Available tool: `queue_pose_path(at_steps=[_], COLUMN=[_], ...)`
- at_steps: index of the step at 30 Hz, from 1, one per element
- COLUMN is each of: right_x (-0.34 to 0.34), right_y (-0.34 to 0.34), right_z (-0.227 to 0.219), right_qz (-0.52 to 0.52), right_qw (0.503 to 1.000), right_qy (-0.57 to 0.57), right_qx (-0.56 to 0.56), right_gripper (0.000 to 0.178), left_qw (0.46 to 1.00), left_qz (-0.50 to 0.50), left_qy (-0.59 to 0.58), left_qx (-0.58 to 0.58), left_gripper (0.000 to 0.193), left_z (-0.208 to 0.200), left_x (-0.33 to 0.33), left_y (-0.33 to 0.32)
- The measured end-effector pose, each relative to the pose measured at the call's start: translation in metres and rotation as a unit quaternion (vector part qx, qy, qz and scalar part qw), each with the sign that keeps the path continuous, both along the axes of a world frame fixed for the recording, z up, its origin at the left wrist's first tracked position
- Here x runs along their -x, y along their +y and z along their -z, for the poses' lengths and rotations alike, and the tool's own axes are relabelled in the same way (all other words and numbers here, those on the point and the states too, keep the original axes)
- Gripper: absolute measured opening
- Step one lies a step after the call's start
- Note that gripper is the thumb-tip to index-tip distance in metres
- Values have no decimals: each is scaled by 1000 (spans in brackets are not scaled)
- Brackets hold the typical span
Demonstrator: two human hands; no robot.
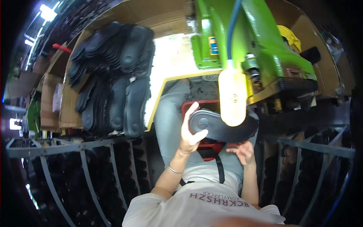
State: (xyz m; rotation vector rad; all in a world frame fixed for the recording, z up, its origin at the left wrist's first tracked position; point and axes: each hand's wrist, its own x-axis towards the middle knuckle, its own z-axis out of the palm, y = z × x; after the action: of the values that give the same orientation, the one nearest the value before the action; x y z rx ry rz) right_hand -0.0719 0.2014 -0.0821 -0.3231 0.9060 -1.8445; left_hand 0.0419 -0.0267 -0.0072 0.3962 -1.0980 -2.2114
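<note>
A black shoe sole (221, 126) lies roughly crosswise above my lap, its rounded heel end toward the left. My left hand (190, 139) is closed on that end, with the thumb on the near side and the fingers along the outer edge. Below the sole's other half is my right hand (245, 152), fingers stretched and a little apart. Whether its fingertips touch the sole's edge I cannot tell. A bright yellow-white elongated piece (232, 98) on a blue cable hangs in front of part of the sole.
Stacked black soles (134, 100) cover the left of the white, yellow-edged tabletop (170, 53). A green machine (264, 41) stands at the far right, with a dark metal fitting (252, 66). Cardboard (151, 15) surrounds the table. Metal racks (85, 166) flank me. Something red (208, 151) is between my legs.
</note>
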Motion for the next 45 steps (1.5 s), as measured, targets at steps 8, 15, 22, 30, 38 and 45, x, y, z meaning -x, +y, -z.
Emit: queue_pose_path(at_steps=[8,15,22,30,38,45], right_x=[-11,-50,-52,9,125,109], right_y=[53,20,12,53,1,-42], right_z=[-56,-26,-29,-62,-96,-53], right_qz=[185,136,89,415,368,319], right_qw=[976,950,975,883,926,939], right_qy=[-3,156,92,39,62,125], right_qx=[-114,-233,-183,-217,-60,16], right_gripper=[52,36,42,48,48,43], left_qw=[995,953,871,883,941,977], left_qz=[72,196,191,14,29,39], left_qy=[-72,-215,-346,-276,-159,-113], left_qx=[15,89,291,379,297,178], left_gripper=[51,19,21,22,27,24], left_z=[6,-36,-60,-18,-31,-41], left_x=[35,63,64,57,59,17], left_y=[45,57,29,47,21,-31])
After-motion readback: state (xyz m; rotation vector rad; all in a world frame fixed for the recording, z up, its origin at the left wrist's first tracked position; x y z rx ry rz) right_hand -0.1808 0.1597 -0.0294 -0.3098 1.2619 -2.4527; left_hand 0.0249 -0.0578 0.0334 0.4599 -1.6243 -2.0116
